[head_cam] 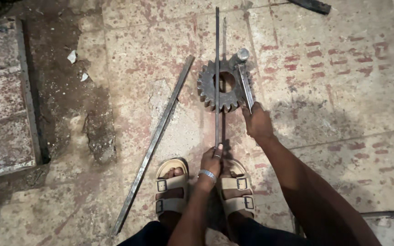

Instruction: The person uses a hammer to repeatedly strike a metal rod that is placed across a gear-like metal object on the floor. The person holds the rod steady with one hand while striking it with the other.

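While crouched over worn tiled floor point(343, 91), sandalled feet point(172, 187) planted near. Left hand point(211, 160), steel bangle point(207, 174) at wrist, grip pinched on near end of thin steel rod point(217, 68); rod laid near-to-far across gear's bore. Right hand point(258, 122) grip clamped on hammer point(244, 77), head resting at far right of gear point(225, 85). Positioning looks done; no striking mark or bend visible on rod. Second flat bar point(153, 141) lies untouched, left.
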